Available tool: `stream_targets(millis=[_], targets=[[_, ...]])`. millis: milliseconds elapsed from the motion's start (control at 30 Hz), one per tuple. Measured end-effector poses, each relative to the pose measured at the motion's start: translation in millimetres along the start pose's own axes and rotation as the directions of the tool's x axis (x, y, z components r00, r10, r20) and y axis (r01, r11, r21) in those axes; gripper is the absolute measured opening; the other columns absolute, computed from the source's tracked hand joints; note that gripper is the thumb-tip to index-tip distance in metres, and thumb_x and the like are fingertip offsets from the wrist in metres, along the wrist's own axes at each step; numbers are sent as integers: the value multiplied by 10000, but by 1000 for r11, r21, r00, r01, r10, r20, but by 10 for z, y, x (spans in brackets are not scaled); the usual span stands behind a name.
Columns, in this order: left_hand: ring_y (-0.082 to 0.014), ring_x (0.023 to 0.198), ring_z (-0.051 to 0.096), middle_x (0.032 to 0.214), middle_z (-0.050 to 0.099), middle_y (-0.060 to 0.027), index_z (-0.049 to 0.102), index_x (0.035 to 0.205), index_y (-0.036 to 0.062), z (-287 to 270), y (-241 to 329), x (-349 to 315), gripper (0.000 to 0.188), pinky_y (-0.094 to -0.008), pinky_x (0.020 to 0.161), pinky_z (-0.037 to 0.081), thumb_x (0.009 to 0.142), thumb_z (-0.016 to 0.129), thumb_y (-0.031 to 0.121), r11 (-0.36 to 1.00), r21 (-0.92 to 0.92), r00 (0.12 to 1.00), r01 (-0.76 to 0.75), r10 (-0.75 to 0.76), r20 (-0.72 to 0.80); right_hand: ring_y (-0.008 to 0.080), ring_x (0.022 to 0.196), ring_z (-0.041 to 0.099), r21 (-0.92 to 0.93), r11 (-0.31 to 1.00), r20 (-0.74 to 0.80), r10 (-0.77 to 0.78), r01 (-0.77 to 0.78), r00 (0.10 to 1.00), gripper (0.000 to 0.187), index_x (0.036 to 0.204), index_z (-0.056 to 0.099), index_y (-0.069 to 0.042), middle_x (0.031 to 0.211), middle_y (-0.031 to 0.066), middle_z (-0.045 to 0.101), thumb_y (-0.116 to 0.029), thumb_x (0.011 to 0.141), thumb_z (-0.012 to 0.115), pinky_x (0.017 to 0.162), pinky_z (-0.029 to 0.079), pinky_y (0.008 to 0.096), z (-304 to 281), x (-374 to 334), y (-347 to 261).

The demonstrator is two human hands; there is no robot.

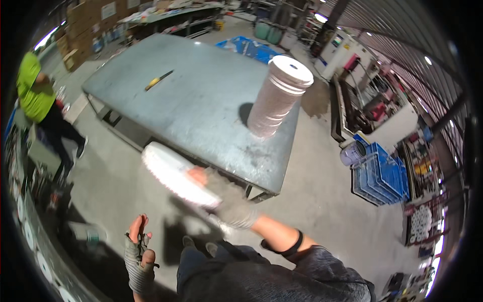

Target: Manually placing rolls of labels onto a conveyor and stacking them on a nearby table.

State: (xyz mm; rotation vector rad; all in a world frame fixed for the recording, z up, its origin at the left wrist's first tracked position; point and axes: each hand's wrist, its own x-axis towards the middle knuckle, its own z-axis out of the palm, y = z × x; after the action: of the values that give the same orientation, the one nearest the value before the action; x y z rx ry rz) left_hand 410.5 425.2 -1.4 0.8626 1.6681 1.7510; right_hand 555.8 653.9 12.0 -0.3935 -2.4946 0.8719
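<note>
Right hand carries a batch of white discs toward the steel bench

The right hand (229,204), gloved, has its fingers closed around a blurred batch of white discs (173,173), held in the air just short of the bench's (201,95) near edge. A tall leaning stack of discs (279,95) already stands on the bench's right side; the held batch has not yet joined it. The left hand (139,251), well below the bench, is empty with fingers loosely spread. A yellow-handled tool (158,80) lies on the bench's far left

Industrial workshop — steel worktable (201,95), concrete floor (312,191), stacked blue crates (380,176), corrugated wall (402,35)
</note>
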Motion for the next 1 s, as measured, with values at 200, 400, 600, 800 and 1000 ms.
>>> stream_targets(millis=[200,400,600,800,1000], targets=[[-217,1288,448,1382,483,-126,386,1434,50,122,-524,1511,720,-370,975,394,929,506,548,987,93,957,132,-151,246,380,1118,527,-524,792,-586,-69,-312,807,709,1408,423,-106,1255,190,504,-106,754,695,913,478,434,-1698,173,752],[-134,1167,493,1232,524,-39,419,1413,128,1265,-1652,3048,594,-281,818,458,978,435,534,904,-73,860,422,-373,349,384,1037,589,-675,441,-670,-31,-591,742,796,1402,439,-185,1186,238,512,-373,717,797,860,504,446,-2961,806,1386],[-269,1343,360,1461,382,-157,276,1486,102,2766,-2323,3826,764,-439,999,360,947,382,634,729,-74,695,681,-611,379,384,1119,553,-762,360,-454,296,-538,841,747,1381,494,-114,1210,239,549,-397,745,765,934,447,405,-3354,1523,2445],[-275,1250,399,1435,414,-98,299,1453,58,3822,-2992,4168,811,-627,1039,266,909,459,639,578,-150,593,802,-738,323,279,1217,533,-422,798,-371,281,-431,885,610,1312,537,1,1321,165,561,-149,746,708,1032,385,326,-3513,1243,2926],[-268,1365,351,1491,371,-155,307,1471,58,4532,-3945,4361,755,-383,1126,275,956,385,606,473,-434,642,767,-576,506,244,1275,457,-110,797,-451,492,-593,745,654,1435,366,27,1419,174,448,-295,883,506,1071,339,351,-4253,308,3363]])
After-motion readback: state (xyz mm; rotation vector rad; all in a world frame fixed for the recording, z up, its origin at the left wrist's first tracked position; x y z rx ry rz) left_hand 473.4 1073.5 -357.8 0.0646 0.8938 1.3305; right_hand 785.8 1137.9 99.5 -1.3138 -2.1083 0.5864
